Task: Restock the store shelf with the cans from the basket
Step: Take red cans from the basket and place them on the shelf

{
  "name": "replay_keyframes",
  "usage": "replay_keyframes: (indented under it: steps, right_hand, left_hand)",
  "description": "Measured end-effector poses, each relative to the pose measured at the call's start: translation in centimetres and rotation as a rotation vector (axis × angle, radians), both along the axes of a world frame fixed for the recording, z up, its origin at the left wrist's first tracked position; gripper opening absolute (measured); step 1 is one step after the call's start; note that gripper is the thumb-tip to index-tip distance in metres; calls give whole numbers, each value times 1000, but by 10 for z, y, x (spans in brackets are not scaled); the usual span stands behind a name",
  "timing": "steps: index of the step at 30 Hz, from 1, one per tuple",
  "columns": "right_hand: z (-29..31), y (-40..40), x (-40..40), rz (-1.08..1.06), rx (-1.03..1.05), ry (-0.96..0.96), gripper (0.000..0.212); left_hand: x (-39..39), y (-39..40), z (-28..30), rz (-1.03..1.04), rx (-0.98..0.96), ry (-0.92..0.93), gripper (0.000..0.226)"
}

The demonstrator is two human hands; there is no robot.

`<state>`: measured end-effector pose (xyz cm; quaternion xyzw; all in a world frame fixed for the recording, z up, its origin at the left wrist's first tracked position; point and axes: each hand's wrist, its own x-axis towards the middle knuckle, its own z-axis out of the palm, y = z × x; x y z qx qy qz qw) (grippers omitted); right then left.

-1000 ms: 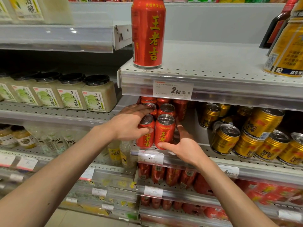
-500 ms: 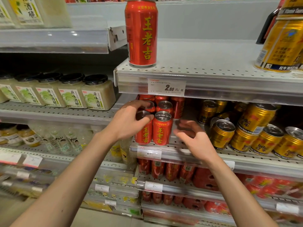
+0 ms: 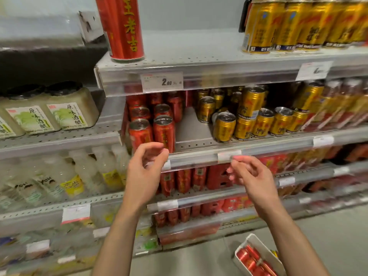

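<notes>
Red cans (image 3: 163, 132) stand in rows at the left end of the middle shelf (image 3: 258, 145), two at the front edge. My left hand (image 3: 146, 168) hovers just below and in front of them, fingers loosely curled, holding nothing. My right hand (image 3: 249, 176) hangs to the right at the same height, also empty with relaxed curled fingers. A white basket (image 3: 256, 244) with several red cans (image 3: 252, 259) lies on the floor at the bottom right.
One tall red can (image 3: 122, 28) stands on the upper shelf (image 3: 199, 62). Gold cans (image 3: 244, 120) crowd the middle shelf's right side, with bare shelf between them and the red ones. Jars (image 3: 67, 110) sit on the left unit. More red packs fill lower shelves.
Both hands have let go of the front red cans and pulled back below the shelf edge. The view has tilted down and right, bringing the basket on the floor into sight.
</notes>
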<state>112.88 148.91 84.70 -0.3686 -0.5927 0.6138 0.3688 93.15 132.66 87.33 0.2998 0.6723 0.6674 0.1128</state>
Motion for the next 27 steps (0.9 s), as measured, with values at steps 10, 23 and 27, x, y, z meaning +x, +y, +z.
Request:
replay_keyframes:
  steps: [10,23,27]
  right_hand:
    - [-46,-20,167,-392,-56,-127,8]
    - [-132,72,355,-655,-235,-207,9]
    - [-180,119,396,-677,-308,-257,9]
  left_hand:
    - [92,34,-57,-272,-74,-172,14]
    - [257,197,-125,-499,-306,-223,13]
    - [293,249,-170,-487,-414,-222,13]
